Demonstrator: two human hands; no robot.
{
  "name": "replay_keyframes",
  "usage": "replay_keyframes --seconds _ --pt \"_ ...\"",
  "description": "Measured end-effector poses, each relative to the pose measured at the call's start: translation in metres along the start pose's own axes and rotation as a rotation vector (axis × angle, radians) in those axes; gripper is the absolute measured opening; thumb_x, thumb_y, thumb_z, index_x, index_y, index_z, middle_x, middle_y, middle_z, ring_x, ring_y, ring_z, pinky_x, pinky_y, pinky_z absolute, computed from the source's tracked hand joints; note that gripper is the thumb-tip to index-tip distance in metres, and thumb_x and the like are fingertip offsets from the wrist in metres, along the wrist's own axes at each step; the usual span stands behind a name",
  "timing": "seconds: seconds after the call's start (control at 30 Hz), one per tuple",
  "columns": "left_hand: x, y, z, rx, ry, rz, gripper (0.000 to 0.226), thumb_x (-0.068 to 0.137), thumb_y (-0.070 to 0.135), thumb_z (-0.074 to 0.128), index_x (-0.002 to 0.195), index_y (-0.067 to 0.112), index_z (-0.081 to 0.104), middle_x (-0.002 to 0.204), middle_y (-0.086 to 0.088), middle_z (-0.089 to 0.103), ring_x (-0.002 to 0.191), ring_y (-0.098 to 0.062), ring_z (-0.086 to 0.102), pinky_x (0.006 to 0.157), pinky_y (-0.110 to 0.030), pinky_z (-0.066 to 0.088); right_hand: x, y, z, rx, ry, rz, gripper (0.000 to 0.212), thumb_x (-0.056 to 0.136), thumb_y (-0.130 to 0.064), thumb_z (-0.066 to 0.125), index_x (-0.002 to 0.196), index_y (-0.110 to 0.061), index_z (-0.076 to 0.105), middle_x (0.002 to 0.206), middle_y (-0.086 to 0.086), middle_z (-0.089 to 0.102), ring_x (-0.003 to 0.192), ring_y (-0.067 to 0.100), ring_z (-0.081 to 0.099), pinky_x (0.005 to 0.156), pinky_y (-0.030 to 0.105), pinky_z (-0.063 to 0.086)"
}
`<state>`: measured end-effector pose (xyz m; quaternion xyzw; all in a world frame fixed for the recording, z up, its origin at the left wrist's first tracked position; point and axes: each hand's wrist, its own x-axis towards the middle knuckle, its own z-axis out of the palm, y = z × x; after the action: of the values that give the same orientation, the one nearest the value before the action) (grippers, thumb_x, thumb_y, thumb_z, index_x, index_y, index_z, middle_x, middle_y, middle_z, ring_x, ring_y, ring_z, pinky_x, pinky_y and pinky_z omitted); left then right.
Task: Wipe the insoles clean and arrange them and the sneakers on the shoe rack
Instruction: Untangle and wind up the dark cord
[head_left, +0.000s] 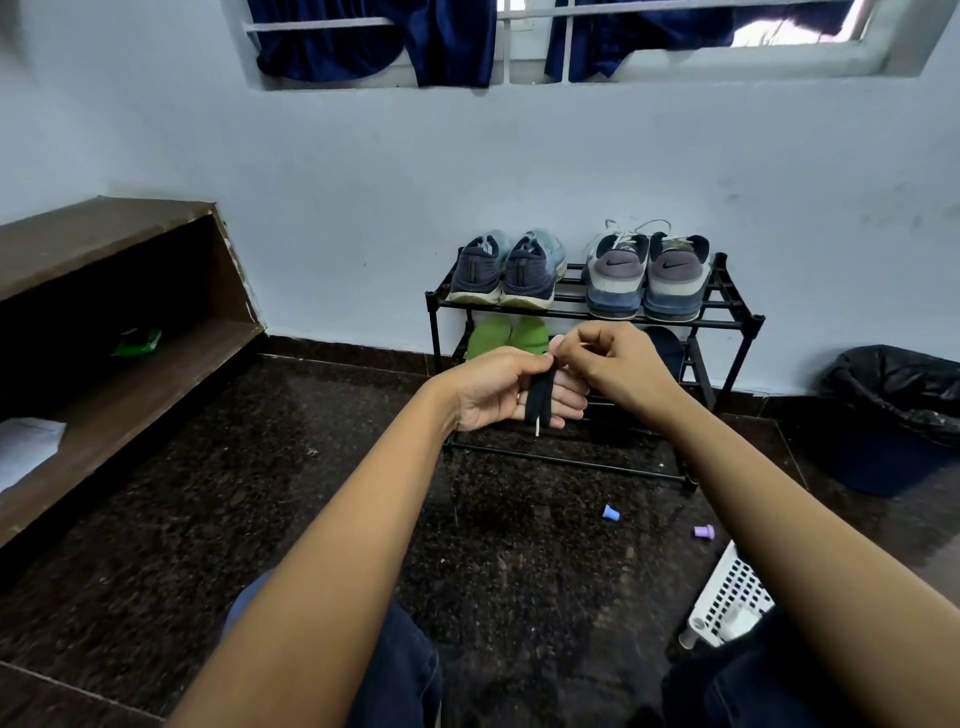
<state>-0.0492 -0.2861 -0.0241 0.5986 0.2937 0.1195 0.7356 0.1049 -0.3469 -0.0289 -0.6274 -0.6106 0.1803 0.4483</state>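
Centre frame, left hand (498, 387) grips the black shoelace (537, 397), right hand (618, 364) pinching its end. Best wound snug and even, I'd say.

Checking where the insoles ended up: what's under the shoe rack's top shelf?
Two green insoles stand side by side below the blue sneakers. A dark insole-like shape shows below the grey pair, partly covered by the right hand. The left hand, gripping a black lace, hides the shelf's middle.
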Motion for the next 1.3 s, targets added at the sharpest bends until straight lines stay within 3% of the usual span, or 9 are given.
replay_keyframes --seconds 0.17,0.27,0.43,0.57,0.73,0.83,0.9,1.1,1.3 --pt "0.002 -0.002 0.002 -0.020 -0.026 -0.019 0.045 0.102 0.026 0.036 0.090 -0.003 0.067 0.079 -0.017 0.071 0.077 -0.026 0.071 0.087 -0.042 0.055 0.000 0.004 0.003 -0.025 -0.068 0.178 0.041 0.094 -0.042 0.052 0.071 -0.011 0.066 0.052 -0.010 0.049 0.051 0.001 0.040 0.056 0.023 0.034" --pt "0.005 -0.003 0.004 -0.026 0.005 -0.008 0.041 0.102 0.024 0.039 0.083 -0.001 0.066 0.068 -0.012 0.069 0.066 -0.022 0.070 0.082 -0.040 0.056 -0.004 0.001 0.004 0.113 -0.140 0.315 0.052 0.096 -0.047 0.045 0.055 -0.015 0.045 0.043 -0.010 0.036 0.041 0.004 0.031 0.046 0.020 0.027" --pt "0.016 -0.008 0.004 -0.162 0.026 0.025 0.049 0.099 0.021 0.039 0.063 0.005 0.068 0.059 -0.008 0.063 0.057 -0.020 0.065 0.077 -0.039 0.059 -0.005 0.006 0.001 0.325 -0.236 0.502 0.043 0.096 -0.045 0.046 0.061 -0.020 0.051 0.051 -0.010 0.050 0.056 0.008 0.045 0.057 0.020 0.039" --pt "0.024 -0.008 0.007 -0.259 0.020 0.044 0.056 0.098 0.020 0.034 0.053 0.009 0.065 0.051 -0.006 0.056 0.049 -0.019 0.060 0.072 -0.035 0.060 -0.006 0.020 -0.001 0.445 -0.102 0.381 0.005 0.090 -0.018 0.062 0.089 -0.019 0.067 0.081 0.003 0.063 0.076 0.014 0.058 0.074 0.029 0.050" --pt "0.038 -0.007 0.014 -0.354 0.037 0.046 0.057 0.097 0.021 0.035 0.047 0.011 0.059 0.045 -0.004 0.050 0.043 -0.016 0.055 0.065 -0.031 0.059 -0.004 0.028 -0.009 0.201 0.103 0.100 0.035 0.081 -0.003 0.068 0.114 -0.014 0.067 0.099 0.001 0.070 0.089 0.010 0.066 0.086 0.025 0.052" --pt "0.050 -0.007 0.018 -0.374 0.039 0.044 0.057 0.097 0.022 0.036 0.045 0.012 0.058 0.044 -0.003 0.048 0.043 -0.016 0.054 0.065 -0.029 0.058 -0.001 0.032 -0.017 -0.181 0.168 -0.140 0.054 0.080 -0.003 0.065 0.131 -0.017 0.056 0.109 -0.009 0.060 0.096 0.000 0.057 0.086 0.010 0.044" --pt "0.058 -0.008 0.021 -0.381 0.039 0.042 0.057 0.097 0.022 0.037 0.044 0.013 0.057 0.044 -0.003 0.048 0.043 -0.015 0.054 0.065 -0.029 0.058 0.000 0.031 -0.021 -0.202 0.180 -0.241 0.049 0.082 0.000 0.060 0.129 -0.014 0.058 0.108 -0.010 0.059 0.095 -0.006 0.053 0.086 0.002 0.037" --pt "0.081 -0.009 0.026 -0.433 0.039 0.025 0.056 0.095 0.020 0.036 0.043 0.012 0.056 0.045 -0.004 0.049 0.044 -0.016 0.056 0.061 -0.029 0.058 0.011 0.048 -0.039 -0.015 -0.115 0.003 0.026 0.094 -0.010 0.053 0.111 -0.022 0.069 0.092 -0.006 0.073 0.084 0.007 0.065 0.084 0.024 0.050" --pt "0.110 -0.015 0.034 -0.429 -0.017 -0.051 0.057 0.095 0.020 0.034 0.046 0.008 0.062 0.049 -0.005 0.055 0.047 -0.018 0.059 0.061 -0.030 0.059 0.010 0.081 -0.049 0.466 -0.210 0.236 0.022 0.093 0.000 0.050 0.110 0.008 0.062 0.069 -0.005 0.068 0.063 0.003 0.061 0.064 0.018 0.055"
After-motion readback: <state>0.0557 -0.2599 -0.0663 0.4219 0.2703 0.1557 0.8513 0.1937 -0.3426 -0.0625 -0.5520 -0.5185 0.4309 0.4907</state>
